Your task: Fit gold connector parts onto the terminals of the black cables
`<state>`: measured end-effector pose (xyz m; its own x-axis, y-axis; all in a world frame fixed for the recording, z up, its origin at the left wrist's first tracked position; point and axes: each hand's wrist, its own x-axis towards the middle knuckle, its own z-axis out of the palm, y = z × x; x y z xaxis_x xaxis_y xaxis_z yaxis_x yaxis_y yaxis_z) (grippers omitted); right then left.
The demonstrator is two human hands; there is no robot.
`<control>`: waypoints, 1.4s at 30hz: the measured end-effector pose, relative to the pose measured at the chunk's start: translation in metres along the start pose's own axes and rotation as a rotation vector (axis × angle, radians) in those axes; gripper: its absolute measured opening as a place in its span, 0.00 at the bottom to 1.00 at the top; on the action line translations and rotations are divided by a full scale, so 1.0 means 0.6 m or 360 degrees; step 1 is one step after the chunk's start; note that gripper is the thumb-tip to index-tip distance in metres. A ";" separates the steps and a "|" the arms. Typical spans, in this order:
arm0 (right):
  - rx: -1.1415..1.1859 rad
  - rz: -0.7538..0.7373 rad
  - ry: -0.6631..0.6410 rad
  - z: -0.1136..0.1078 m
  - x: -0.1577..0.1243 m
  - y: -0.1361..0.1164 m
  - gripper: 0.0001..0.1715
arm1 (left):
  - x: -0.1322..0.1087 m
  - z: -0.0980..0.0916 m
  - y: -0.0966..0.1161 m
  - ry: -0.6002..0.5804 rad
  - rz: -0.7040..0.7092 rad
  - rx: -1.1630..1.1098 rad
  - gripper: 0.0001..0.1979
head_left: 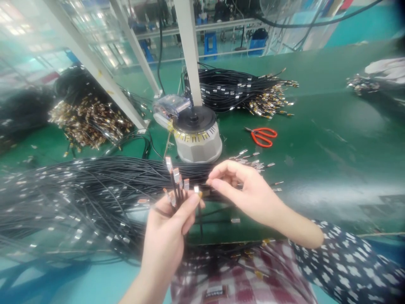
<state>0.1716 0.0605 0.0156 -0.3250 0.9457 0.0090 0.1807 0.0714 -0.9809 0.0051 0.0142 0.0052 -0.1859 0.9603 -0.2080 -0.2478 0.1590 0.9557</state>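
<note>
Over the green bench, my left hand pinches a near-upright cable and grips a bunch; just right, my right hand's fingertips nearly meet, holding what I cannot tell.

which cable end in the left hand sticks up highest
The cable end at the upper left of those in the left hand: its tip stands above all the others, the next highest just to its right.
</note>
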 end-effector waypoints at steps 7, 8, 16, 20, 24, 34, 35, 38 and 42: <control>0.0088 -0.0021 -0.0042 0.015 -0.003 0.001 0.04 | -0.001 0.000 0.003 -0.0041 -0.0017 0.0037 0.05; 0.0097 -0.0023 -0.0047 0.016 -0.004 0.000 0.04 | -0.001 0.000 0.004 -0.0061 -0.0027 0.0042 0.05; 0.0121 -0.0019 -0.0051 0.019 -0.001 -0.001 0.06 | 0.003 -0.007 0.013 -0.0185 -0.0114 0.0072 0.08; 0.0130 -0.0006 -0.0054 0.024 0.001 -0.002 0.05 | 0.006 -0.010 0.014 -0.0141 -0.0175 0.0081 0.10; 0.0124 -0.0003 -0.0041 0.029 0.001 -0.001 0.05 | 0.010 -0.012 0.015 -0.0150 -0.0192 0.0080 0.10; 0.0153 -0.0059 -0.0027 0.037 0.006 0.003 0.07 | 0.010 -0.008 0.008 -0.0102 -0.0104 -0.0008 0.07; 0.0146 -0.0059 -0.0026 0.039 0.007 0.005 0.07 | 0.010 -0.007 0.007 -0.0101 -0.0105 -0.0016 0.07; 0.0089 -0.0119 0.0001 0.043 0.008 0.011 0.07 | 0.012 -0.007 0.005 -0.0113 -0.0115 -0.0010 0.06; -0.0006 -0.0308 0.0021 0.047 0.011 0.020 0.07 | 0.015 -0.008 0.002 -0.0172 -0.0144 0.0011 0.06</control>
<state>0.1457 0.0588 -0.0017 -0.3418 0.9182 0.2003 0.1194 0.2538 -0.9599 -0.0015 0.0217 0.0037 -0.0598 0.9609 -0.2702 -0.2521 0.2474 0.9355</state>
